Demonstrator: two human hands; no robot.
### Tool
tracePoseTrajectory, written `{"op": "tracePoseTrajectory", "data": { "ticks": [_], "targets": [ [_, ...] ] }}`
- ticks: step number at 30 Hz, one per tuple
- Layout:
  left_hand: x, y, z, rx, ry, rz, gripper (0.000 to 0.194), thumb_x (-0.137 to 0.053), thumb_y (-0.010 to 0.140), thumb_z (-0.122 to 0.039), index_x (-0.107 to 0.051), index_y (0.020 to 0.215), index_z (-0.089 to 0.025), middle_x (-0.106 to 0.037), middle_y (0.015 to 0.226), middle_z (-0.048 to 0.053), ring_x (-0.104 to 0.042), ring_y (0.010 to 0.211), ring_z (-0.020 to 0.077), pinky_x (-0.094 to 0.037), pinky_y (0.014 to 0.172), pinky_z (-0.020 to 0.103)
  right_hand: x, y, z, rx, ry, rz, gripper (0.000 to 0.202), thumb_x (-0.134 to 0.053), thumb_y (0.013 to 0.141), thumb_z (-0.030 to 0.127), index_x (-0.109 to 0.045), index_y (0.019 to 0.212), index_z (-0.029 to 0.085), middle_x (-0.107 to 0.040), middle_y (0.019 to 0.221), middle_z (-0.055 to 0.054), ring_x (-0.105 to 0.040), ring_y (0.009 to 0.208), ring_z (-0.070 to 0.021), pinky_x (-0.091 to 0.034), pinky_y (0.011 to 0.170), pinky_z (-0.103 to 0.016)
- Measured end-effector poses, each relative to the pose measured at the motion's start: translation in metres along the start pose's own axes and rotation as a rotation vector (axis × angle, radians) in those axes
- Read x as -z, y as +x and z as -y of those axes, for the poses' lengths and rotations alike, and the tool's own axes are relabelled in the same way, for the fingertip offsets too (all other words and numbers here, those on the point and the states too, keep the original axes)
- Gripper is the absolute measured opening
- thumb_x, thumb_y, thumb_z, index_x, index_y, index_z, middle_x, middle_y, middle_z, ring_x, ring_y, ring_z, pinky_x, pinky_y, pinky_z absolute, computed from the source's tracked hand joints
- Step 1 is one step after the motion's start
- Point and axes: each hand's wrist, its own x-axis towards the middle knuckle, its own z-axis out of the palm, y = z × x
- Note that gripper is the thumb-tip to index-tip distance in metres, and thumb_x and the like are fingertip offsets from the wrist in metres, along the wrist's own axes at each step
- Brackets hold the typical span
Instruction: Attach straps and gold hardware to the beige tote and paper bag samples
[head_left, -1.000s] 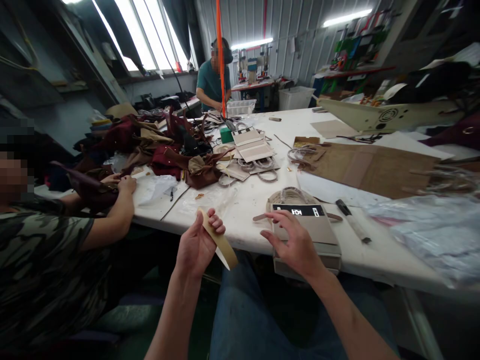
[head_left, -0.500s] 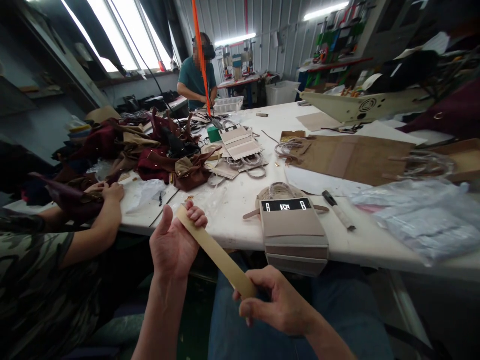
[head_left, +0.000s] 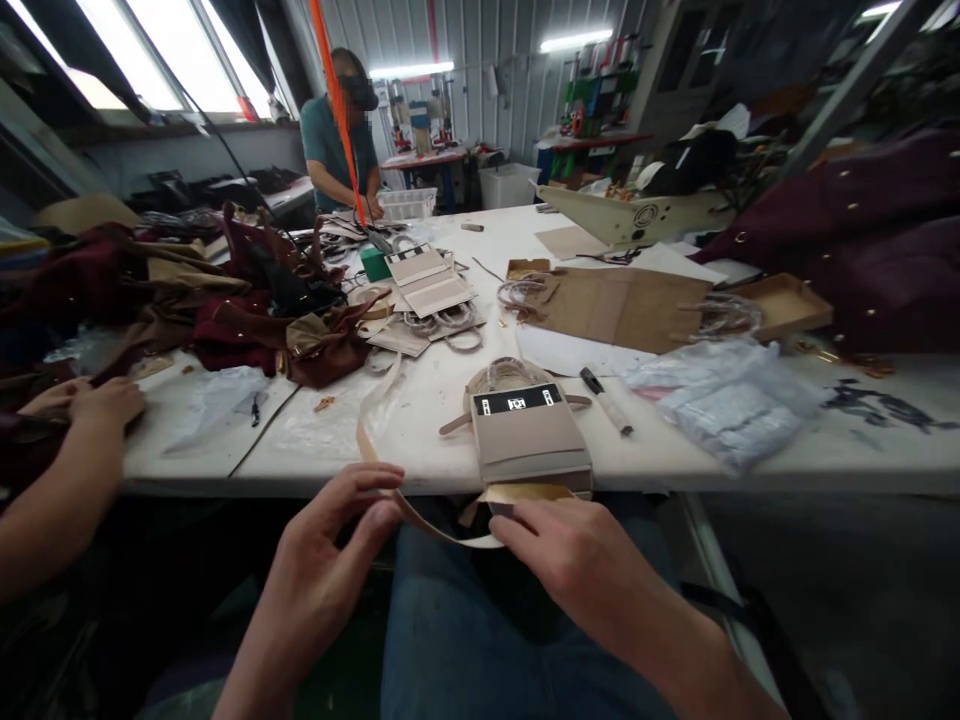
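White worktable [head_left: 450, 420] before me. On it near my edge: stack of beige card pieces [head_left: 531, 442] with black label, black-capped marker [head_left: 606, 400] just right of it, clear plastic bags [head_left: 720, 400] farther right. Brown leather sheet [head_left: 622, 308] mid-table. Maroon and tan bags heaped [head_left: 262, 310] at left. Small cardboard tray [head_left: 784, 305] at right.

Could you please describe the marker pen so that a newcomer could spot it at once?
On the long white worktable, look just right of the stacked beige card pieces at the near edge. The slim marker pen lies there diagonally; unlike its flat neighbours, it is a thin stick with a black cap.
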Motion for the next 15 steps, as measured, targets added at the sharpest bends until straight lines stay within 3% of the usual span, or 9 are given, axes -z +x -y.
{"op": "tracePoseTrajectory", "data": {
  "ticks": [2,4,6,8,9,11,15],
  "targets": [
    [-0.021,-0.002,-0.019,-0.182,0.058,0.074,0.036,-0.104,0.071,-0.033,-0.09,0.104,-0.028,-0.078,0.133,0.015,-0.068,0.129,0.0416,-0.059,0.113,0.048,0.004,-0.001,0.006,0.053,0.006,-0.01,0.019,-0.06,0.109,0.011,-0.074,0.113,0.023,-0.075,0.092,-0.002,-0.069,0.078,-0.0208,-0.045,0.071,-0.037],
    [-0.043,-0.004,-0.022,-0.309,0.18,0.228,0.05,-0.104,0.07,-0.025,-0.089,0.117,-0.032,-0.075,0.142,0.015,-0.064,0.136,0.0443,-0.052,0.12,0.053,0.006,-0.004,0.009,0.061,0.017,-0.044,0.018,-0.06,0.111,0.016,-0.075,0.12,0.021,-0.077,0.095,-0.004,-0.071,0.081,-0.022,-0.047,0.073,-0.038],
    [-0.063,-0.007,-0.011,-0.337,0.3,0.412,0.054,-0.098,0.078,-0.024,-0.084,0.128,-0.035,-0.078,0.14,0.014,-0.069,0.129,0.0433,-0.054,0.113,0.051,0.006,-0.01,0.008,0.027,0.02,-0.082,0.02,-0.059,0.112,0.018,-0.074,0.124,0.02,-0.078,0.098,-0.006,-0.072,0.083,-0.0225,-0.048,0.074,-0.038],
    [-0.075,-0.009,0.006,-0.283,0.366,0.547,0.036,-0.085,0.091,-0.023,-0.084,0.125,-0.035,-0.085,0.118,0.011,-0.077,0.105,0.0383,-0.057,0.094,0.044,0.005,-0.019,0.002,-0.028,-0.007,-0.101,0.023,-0.058,0.111,0.015,-0.075,0.126,0.02,-0.079,0.096,-0.006,-0.072,0.08,-0.0218,-0.049,0.073,-0.038],
    [-0.077,-0.009,0.014,-0.249,0.384,0.587,0.027,-0.077,0.096,-0.021,-0.085,0.118,-0.034,-0.085,0.105,0.009,-0.078,0.093,0.0354,-0.056,0.085,0.04,0.003,-0.024,-0.002,-0.057,-0.024,-0.104,0.026,-0.058,0.109,0.013,-0.075,0.128,0.02,-0.079,0.095,-0.005,-0.072,0.078,-0.0216,-0.05,0.071,-0.037],
    [-0.075,-0.008,0.026,-0.204,0.411,0.6,0.027,-0.065,0.1,-0.018,-0.085,0.106,-0.034,-0.084,0.091,0.007,-0.077,0.08,0.0319,-0.051,0.076,0.036,-0.002,-0.037,-0.014,-0.116,-0.032,-0.105,0.031,-0.062,0.105,0.012,-0.075,0.132,0.022,-0.082,0.097,-0.005,-0.075,0.078,-0.022,-0.053,0.07,-0.036],
    [-0.051,-0.002,0.032,-0.172,0.437,0.509,0.028,-0.066,0.095,-0.019,-0.085,0.104,-0.037,-0.084,0.093,0.007,-0.078,0.085,0.0331,-0.048,0.075,0.036,-0.01,-0.066,-0.036,-0.32,0.154,-0.105,0.038,-0.078,0.099,0.022,-0.077,0.136,0.026,-0.088,0.115,-0.006,-0.084,0.089,-0.0242,-0.064,0.078,-0.032]
  ]
}}
